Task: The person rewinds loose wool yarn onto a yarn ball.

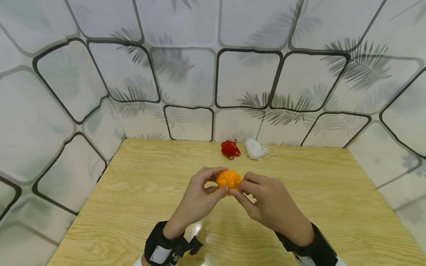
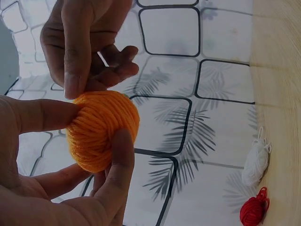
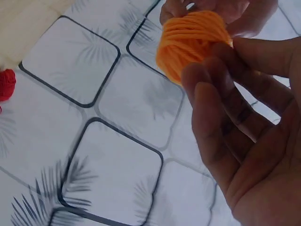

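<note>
A ball of orange yarn [image 1: 229,178], wound in thick strands, is held up over the table by both hands. My left hand [image 1: 201,192] grips it from the left, thumb in front and fingers curled round the far side. At its right edge, my right hand [image 1: 266,195] pinches the yarn with thumb and fingertips. The left wrist view shows the ball [image 2: 101,132] between the left thumb and fingers, with the right fingertips at its top. In the right wrist view, curled right fingers lie against the ball [image 3: 188,40]; what strand they pinch is hidden.
Toward the back of the wooden table [image 1: 149,177] lie a small red yarn ball [image 1: 230,149] and a white yarn ball [image 1: 254,149] with loose loops on its right. Behind them rises a patterned backdrop [image 1: 189,77], which also runs along both sides.
</note>
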Motion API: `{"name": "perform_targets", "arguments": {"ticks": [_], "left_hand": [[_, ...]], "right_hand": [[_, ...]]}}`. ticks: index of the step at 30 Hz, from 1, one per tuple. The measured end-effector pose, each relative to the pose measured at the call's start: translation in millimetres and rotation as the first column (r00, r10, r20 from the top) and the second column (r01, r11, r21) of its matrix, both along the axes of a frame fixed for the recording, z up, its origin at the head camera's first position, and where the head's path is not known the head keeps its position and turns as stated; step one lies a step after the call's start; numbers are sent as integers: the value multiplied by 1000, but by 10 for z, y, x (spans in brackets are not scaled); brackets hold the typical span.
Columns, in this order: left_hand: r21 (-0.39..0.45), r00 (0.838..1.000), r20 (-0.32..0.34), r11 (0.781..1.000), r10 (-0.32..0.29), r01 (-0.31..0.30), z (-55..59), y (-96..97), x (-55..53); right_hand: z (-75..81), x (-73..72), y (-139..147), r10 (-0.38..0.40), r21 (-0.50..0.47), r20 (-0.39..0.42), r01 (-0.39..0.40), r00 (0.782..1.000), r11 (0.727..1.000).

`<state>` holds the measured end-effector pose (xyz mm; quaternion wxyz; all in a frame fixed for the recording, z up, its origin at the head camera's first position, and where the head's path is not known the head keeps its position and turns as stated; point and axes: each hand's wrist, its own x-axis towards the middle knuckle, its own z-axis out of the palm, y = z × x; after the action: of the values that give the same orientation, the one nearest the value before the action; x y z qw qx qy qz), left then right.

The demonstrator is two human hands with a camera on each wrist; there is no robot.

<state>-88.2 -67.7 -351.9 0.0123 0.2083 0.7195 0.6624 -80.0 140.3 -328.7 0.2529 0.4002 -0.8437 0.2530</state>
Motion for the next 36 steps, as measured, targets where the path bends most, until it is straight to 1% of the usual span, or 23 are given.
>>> {"name": "perform_targets", "arguments": {"ticks": [2,3,5,6,7,8,9,11,12,13,14,15,16,17,18,19,21,24,27,31,33,35,36], "left_hand": [[20,999,13,999,-36,36,-1,-24,-11],[26,999,15,998,-49,49,-2,-35,-15],[32,998,14,997,-68,68,-4,-57,-21],[32,997,13,997,-77,77,-7,-66,-25],[34,996,17,996,-87,87,-12,-70,-30],[35,995,23,995,-96,95,-18,-74,-34],[34,994,27,994,-103,103,-24,-77,-40],[29,992,39,993,-119,118,-36,-83,-50],[23,991,46,992,-123,122,-43,-84,-56],[13,990,51,992,-128,128,-52,-87,-61],[-2,990,53,991,-131,131,-63,-91,-65],[-23,990,50,991,-132,133,-75,-94,-70],[-46,991,45,990,-129,131,-87,-97,-73],[-71,992,34,989,-124,127,-102,-99,-77],[-96,993,20,988,-118,120,-114,-101,-79],[-121,994,3,986,-112,112,-124,-102,-80],[-163,994,-36,982,-99,92,-148,-101,-85],[-222,993,-90,973,-79,57,-181,-94,-94],[-287,987,-154,958,-54,8,-230,-82,-123],[-321,974,-226,946,-30,-45,-295,-76,-186],[-311,972,-236,949,-22,-54,-324,-85,-230],[-308,974,-228,949,-6,-67,-342,-102,-290],[-305,976,-217,949,11,-78,-352,-113,-331]], "right_hand": [[-24,-53,-1,56,-109,122,-43,991,993],[-38,-80,-1,83,-171,186,-51,979,984],[-70,-131,-4,117,-281,312,-26,943,959],[-85,-157,-8,131,-325,372,-3,919,946],[-103,-181,-9,142,-358,436,27,889,933],[-118,-204,-12,154,-383,503,60,851,922],[-134,-226,-16,170,-401,571,93,803,911],[-167,-270,-22,215,-420,693,143,688,896],[-183,-291,-26,241,-421,743,157,624,893],[-204,-312,-29,265,-422,784,167,562,891],[-225,-331,-34,287,-422,814,174,505,890],[-249,-349,-38,304,-420,836,178,456,890],[-273,-366,-44,319,-421,852,182,415,889],[-297,-380,-52,330,-421,865,188,378,887],[-321,-392,-61,342,-425,874,199,346,883],[-343,-402,-71,351,-429,879,212,322,878],[-376,-418,-94,365,-434,887,243,282,867],[-423,-444,-132,374,-434,895,281,241,856],[-465,-475,-168,384,-435,898,305,215,847],[-520,-525,-210,401,-439,898,324,180,838],[-544,-551,-224,401,-434,901,334,165,837],[-569,-580,-232,385,-417,909,348,161,839],[-580,-591,-231,372,-406,914,359,163,840]]}}
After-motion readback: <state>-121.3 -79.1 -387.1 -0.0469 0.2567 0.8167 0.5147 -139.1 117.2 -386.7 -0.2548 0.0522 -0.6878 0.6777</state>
